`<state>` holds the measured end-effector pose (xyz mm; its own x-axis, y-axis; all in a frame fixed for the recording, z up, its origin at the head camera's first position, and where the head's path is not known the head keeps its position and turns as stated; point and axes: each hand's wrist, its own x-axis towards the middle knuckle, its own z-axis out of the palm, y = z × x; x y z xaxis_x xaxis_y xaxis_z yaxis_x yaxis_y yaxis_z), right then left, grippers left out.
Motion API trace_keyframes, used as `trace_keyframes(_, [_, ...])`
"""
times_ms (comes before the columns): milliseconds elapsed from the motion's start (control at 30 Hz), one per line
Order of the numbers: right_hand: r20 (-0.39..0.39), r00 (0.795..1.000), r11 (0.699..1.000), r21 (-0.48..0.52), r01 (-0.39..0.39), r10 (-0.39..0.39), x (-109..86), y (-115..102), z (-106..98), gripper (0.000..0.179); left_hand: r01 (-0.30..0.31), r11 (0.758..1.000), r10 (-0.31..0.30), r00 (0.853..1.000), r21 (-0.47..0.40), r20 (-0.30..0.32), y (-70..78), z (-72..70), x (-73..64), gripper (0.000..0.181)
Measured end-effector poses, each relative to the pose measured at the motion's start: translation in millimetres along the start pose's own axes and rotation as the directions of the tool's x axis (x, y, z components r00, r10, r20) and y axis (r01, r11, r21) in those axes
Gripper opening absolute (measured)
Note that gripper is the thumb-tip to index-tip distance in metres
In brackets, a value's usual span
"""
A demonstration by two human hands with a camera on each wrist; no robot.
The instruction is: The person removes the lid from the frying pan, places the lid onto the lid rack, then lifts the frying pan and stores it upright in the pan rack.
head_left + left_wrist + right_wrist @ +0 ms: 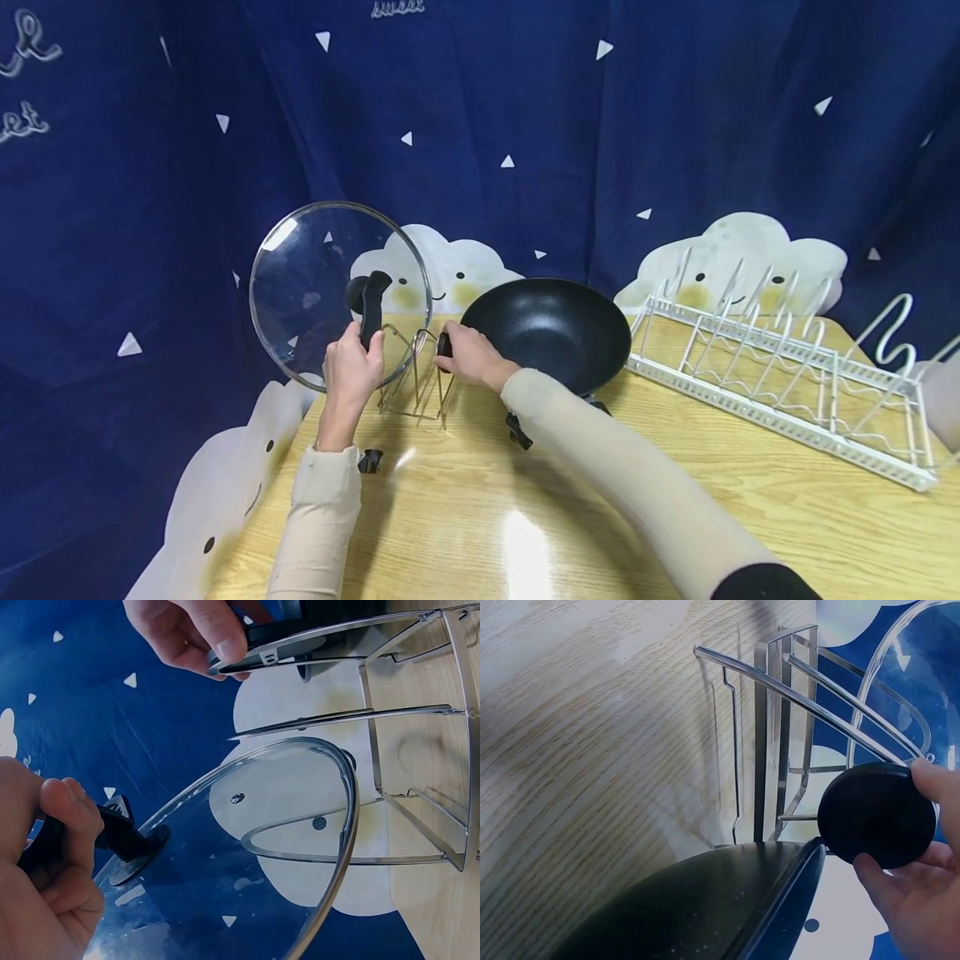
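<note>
My left hand grips the black handle of a large round glass lid with a metal rim. The lid is held upright beside a small metal wire rack; whether its rim touches the wire loops I cannot tell. My right hand pinches a round black disc at the top of a rack loop, thumb on one side and fingers on the other. Whether the disc is fixed to the rack is unclear. A black wok stands just right of the rack, under my right forearm.
At the right stands a long white wire rack with several upright dividers. A small black piece lies near my left wrist, and another black part sits below the wok. Behind the wooden table hangs a dark blue curtain.
</note>
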<state>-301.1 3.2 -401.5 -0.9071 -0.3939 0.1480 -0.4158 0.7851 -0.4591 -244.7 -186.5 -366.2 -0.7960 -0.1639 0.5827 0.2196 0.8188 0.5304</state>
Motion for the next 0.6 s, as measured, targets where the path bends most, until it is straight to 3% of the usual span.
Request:
trace_keyframes(367, [-0.006,1.0,1.0,-0.011,0.02,-0.02,-0.5,-0.3,1.1,0.039,-0.01,1.0,0.008,0.997,0.016,0.072,-1.7,4.3,-1.6,0.022])
trace_keyframes(600, [-0.011,0.999,0.999,-0.018,0.047,-0.047,-1.8,-0.6,0.6,0.036,-0.022,1.0,0.021,0.996,0.012,0.086,-1.3,5.4,-3.1,0.021])
